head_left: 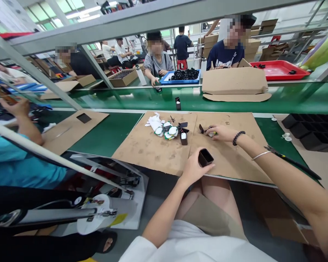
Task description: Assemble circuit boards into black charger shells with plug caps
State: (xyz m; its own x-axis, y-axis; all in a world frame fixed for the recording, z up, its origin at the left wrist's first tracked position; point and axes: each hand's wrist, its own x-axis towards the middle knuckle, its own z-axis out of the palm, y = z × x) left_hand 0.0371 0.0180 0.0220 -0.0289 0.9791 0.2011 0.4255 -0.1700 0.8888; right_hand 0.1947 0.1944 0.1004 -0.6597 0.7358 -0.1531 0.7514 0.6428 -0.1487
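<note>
My left hand (pixel 194 165) is wrapped round a small black rectangular case (pixel 206 158), its open end tilted up toward me. Farther forward and to the right, my right hand (pixel 221 133) has its fingers closed on a small part with a black flap (pixel 201 128) and a bit of green and yellow; the fingers cover most of it. To the left, on the cardboard sheet (pixel 158 160), lies a heap of white round parts with green edges (pixel 166 130). Beside that heap stands another black case (pixel 183 138) with something white in its mouth.
Past the cardboard, a filled black case (pixel 178 103) sits on the green belt (pixel 120 98). Pliers-like tools (pixel 292 162) lie by my right forearm, near rows of black cases (pixel 314 131). Co-workers sit opposite; a person (pixel 19 156) works at left. A metal rail (pixel 125 25) crosses above.
</note>
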